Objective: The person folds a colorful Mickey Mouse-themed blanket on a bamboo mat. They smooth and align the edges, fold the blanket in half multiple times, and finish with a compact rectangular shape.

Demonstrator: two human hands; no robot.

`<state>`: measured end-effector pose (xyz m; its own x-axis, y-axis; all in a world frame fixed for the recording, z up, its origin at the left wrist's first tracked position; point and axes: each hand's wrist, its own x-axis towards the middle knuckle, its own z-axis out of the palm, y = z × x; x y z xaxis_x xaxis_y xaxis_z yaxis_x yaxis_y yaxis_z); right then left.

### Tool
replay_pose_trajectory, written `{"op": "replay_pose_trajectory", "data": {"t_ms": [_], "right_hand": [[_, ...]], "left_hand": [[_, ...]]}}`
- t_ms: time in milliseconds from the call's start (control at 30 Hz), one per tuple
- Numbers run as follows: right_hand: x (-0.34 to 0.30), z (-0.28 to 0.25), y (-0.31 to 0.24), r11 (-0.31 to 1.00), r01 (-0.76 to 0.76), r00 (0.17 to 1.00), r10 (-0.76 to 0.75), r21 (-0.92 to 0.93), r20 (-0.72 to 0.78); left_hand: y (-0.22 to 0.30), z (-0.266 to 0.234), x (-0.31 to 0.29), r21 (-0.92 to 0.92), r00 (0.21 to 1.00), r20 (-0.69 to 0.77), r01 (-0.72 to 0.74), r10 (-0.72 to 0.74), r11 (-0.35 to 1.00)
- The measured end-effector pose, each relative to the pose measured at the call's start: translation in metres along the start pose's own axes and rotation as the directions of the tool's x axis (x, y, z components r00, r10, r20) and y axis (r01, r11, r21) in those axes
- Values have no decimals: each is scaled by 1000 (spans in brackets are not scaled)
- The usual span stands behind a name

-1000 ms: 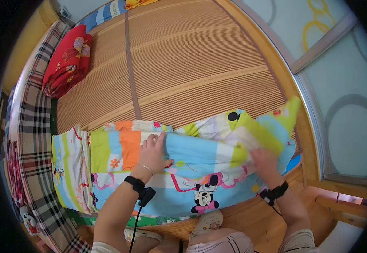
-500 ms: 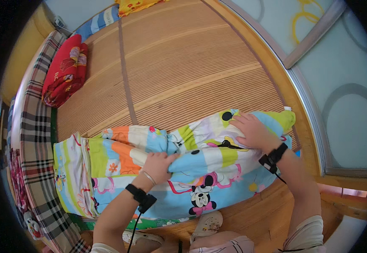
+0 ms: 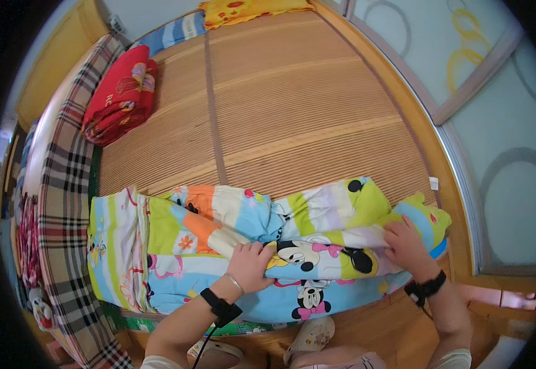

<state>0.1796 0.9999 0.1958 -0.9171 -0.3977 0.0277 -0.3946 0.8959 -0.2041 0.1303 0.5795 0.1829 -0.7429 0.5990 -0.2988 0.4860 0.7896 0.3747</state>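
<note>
Left hand (image 3: 251, 265) fisted on cartoon-print quilt (image 3: 268, 246) fold; right hand (image 3: 407, 247) pinching its edge. Risk: uneven pull skews fold, bunches cloth on bamboo mat (image 3: 292, 123).

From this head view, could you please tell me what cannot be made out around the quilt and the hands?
- Left hand: fingertips curl into the cartoon quilt, so its grip is hidden.
- Right hand: palm side hidden against the cloth.
- Quilt's underside and inner layers: covered by its own folds.
- Red folded blanket: small; pattern unclear.
- Yellow pillow: cut off by the top edge.
</note>
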Motion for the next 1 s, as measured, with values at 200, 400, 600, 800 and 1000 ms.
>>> {"op": "replay_pose_trajectory", "data": {"t_ms": [200,400,600,800,1000], "right_hand": [[-104,13,-97,943,-254,919,166,217,357],[-90,17,-114,692,-567,788,298,448,538],[-3,34,-11,837,-531,839,499,128,218],[48,97,50,733,-668,734,620,132,277],[31,50,78,734,-545,837,443,406,323]], "left_hand": [[51,12,21,96,922,-85,-369,377,925],[83,56,34,110,916,109,-397,386,911],[77,68,32,136,907,76,-420,413,897],[80,70,28,190,913,72,-407,401,893],[80,42,28,78,913,-85,-394,400,916]]}}
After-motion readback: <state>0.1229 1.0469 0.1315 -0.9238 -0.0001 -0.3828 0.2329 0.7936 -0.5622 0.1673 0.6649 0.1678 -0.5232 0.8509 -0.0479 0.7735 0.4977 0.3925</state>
